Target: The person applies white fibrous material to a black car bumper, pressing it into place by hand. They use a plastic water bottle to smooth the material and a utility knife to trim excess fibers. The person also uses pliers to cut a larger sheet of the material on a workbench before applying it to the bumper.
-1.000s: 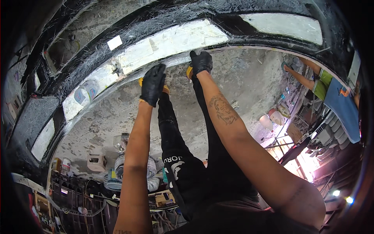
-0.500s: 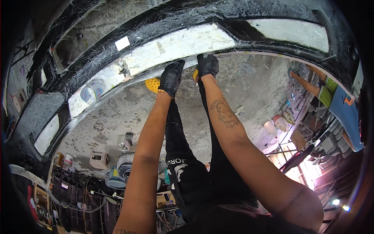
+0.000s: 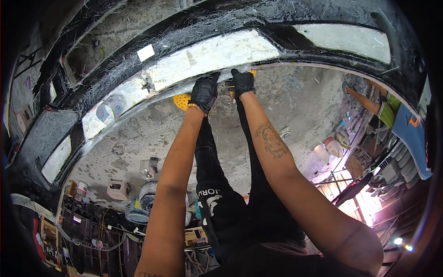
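Note:
A large curved black panel, rough with loose fibres and shaped like a vehicle bumper, arcs across the view above the floor. Pale whitish patches show along it. My left hand, in a black glove, is closed at the near rim, its fingertips partly hidden against the edge. Close beside it on the right is my right hand, also gloved in black. Its thumb and forefinger are apart near the same rim, with nothing visible between them. A translucent strip runs along the rim by the left hand.
Yellow perforated clogs are on my feet below the panel. A small white square lies on the panel. Tubs and a cream box stand lower left. Another person's leg and white jugs are at right.
My right hand has shifted slightly down and left, and its thumb and forefinger have spread. More yellow clog shows beside it. My left hand stays nearly in place at the rim.

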`<action>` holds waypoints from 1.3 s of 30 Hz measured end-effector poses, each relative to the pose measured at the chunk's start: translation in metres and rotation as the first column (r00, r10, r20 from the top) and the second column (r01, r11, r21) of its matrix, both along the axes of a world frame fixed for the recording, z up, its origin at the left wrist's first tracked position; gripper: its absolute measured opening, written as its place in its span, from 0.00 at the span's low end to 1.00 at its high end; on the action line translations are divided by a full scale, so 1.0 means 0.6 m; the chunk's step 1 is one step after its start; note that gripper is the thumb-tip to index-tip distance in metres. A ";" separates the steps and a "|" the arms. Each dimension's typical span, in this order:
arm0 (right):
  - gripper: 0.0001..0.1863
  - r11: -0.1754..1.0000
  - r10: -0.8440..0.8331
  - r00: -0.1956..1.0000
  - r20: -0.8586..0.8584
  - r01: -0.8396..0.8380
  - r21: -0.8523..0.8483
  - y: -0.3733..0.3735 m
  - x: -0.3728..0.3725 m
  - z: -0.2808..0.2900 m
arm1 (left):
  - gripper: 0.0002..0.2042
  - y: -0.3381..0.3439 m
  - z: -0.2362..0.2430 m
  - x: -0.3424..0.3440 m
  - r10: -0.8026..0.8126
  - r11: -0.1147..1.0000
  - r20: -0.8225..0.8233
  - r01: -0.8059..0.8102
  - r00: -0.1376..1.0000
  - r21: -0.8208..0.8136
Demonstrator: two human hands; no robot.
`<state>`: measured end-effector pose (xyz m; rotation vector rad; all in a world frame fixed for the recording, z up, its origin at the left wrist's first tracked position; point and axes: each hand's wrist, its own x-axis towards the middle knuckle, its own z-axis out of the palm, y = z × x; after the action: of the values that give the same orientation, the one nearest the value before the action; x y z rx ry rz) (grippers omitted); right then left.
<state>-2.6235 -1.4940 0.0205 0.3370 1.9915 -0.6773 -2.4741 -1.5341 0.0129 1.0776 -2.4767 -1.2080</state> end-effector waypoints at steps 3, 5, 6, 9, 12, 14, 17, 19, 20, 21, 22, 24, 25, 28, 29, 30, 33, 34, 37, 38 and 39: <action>0.16 0.999 -0.036 0.999 0.030 0.037 -0.026 0.003 0.002 -0.004 | 0.24 0.011 0.014 -0.011 0.003 1.000 0.054 -0.004 0.999 0.015; 0.17 0.995 -0.087 0.993 0.080 0.090 -0.030 0.005 -0.011 0.008 | 0.25 0.003 0.049 -0.047 -0.044 0.992 0.023 0.041 0.999 0.116; 0.18 0.993 -0.112 0.984 0.138 0.117 -0.028 0.005 -0.024 0.020 | 0.25 0.002 0.064 -0.063 -0.071 0.984 0.007 0.069 0.997 0.165; 0.20 0.999 -0.048 0.973 0.224 0.051 -0.010 0.000 -0.027 0.062 | 0.26 0.009 0.021 -0.078 0.184 0.871 -0.150 -0.091 0.971 0.483; 0.21 0.997 0.005 0.975 0.221 0.012 -0.077 0.019 -0.047 0.067 | 0.27 0.011 0.018 -0.081 0.009 0.989 -0.041 -0.003 0.999 0.148; 0.20 0.991 0.014 0.981 0.195 0.012 -0.134 0.024 -0.050 0.076 | 0.27 0.012 0.024 -0.089 -0.002 0.991 -0.004 0.003 1.000 0.135; 0.20 0.988 -0.017 0.988 0.157 0.041 -0.150 0.028 -0.049 0.062 | 0.26 0.006 0.034 -0.096 -0.043 0.981 0.075 0.027 0.996 0.194; 0.18 0.996 0.040 0.997 0.068 -0.035 -0.082 0.028 -0.057 0.054 | 0.26 0.003 0.049 -0.110 -0.015 0.972 0.045 0.004 0.999 0.233; 0.17 0.996 0.072 0.997 0.025 -0.071 -0.045 0.027 -0.060 0.050 | 0.26 0.002 0.057 -0.118 0.000 0.967 0.030 -0.008 1.000 0.253; 0.16 0.990 0.130 0.991 -0.021 -0.130 -0.057 0.029 -0.056 0.044 | 0.25 0.004 0.060 -0.126 0.023 0.958 -0.021 -0.016 1.000 0.286; 0.16 0.984 0.150 0.987 -0.062 -0.155 -0.087 0.053 -0.062 0.006 | 0.25 0.004 0.066 -0.138 0.008 0.957 -0.006 -0.006 1.000 0.291; 0.15 0.980 0.134 0.990 -0.054 -0.140 -0.143 0.090 -0.072 -0.058 | 0.25 0.000 0.068 -0.150 -0.015 0.955 0.048 0.000 0.999 0.296; 0.15 0.980 0.105 0.994 -0.010 -0.106 -0.168 0.082 -0.070 -0.050 | 0.26 0.002 0.067 -0.150 -0.018 0.943 0.078 -0.009 0.997 0.333; 0.13 0.995 0.051 0.981 0.189 -0.033 -0.097 0.043 -0.075 0.020 | 0.25 0.009 0.074 -0.120 0.048 0.962 0.135 -0.083 0.990 0.260; 0.13 0.983 -0.083 0.979 0.184 0.111 -0.146 0.045 -0.067 0.012 | 0.25 0.016 0.072 -0.099 0.077 0.983 0.115 -0.095 0.990 0.156; 0.14 0.987 -0.058 0.981 0.187 0.084 -0.134 0.040 -0.064 0.022 | 0.24 0.023 0.066 -0.067 0.110 0.992 0.098 -0.116 0.989 0.048; 0.18 0.995 0.049 0.969 0.243 -0.027 -0.093 0.029 -0.057 0.052 | 0.24 -0.001 0.069 -0.005 0.052 0.997 0.295 -0.065 0.954 0.037; 0.20 0.991 0.124 0.944 0.304 -0.101 -0.091 0.023 -0.044 0.059 | 0.23 -0.001 0.056 0.020 0.074 0.997 0.330 -0.065 0.941 -0.038; 0.22 0.962 0.272 0.883 0.382 -0.237 -0.136 0.010 0.007 0.056 | 0.23 -0.003 0.030 0.070 0.049 0.998 0.302 -0.034 0.952 -0.054; 0.22 0.951 0.307 0.868 0.389 -0.267 -0.157 0.008 0.027 0.049 | 0.23 -0.003 0.024 0.072 0.045 0.998 0.291 -0.028 0.956 -0.060; 0.22 0.969 0.238 0.910 0.341 -0.201 -0.140 0.008 0.044 0.034 | 0.24 -0.005 0.022 0.071 0.038 0.998 0.280 -0.021 0.959 -0.063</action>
<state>-2.5972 -1.4893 0.0407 0.1552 1.6119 -0.5291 -2.4314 -1.5370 0.0259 1.3480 -2.6716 -1.0269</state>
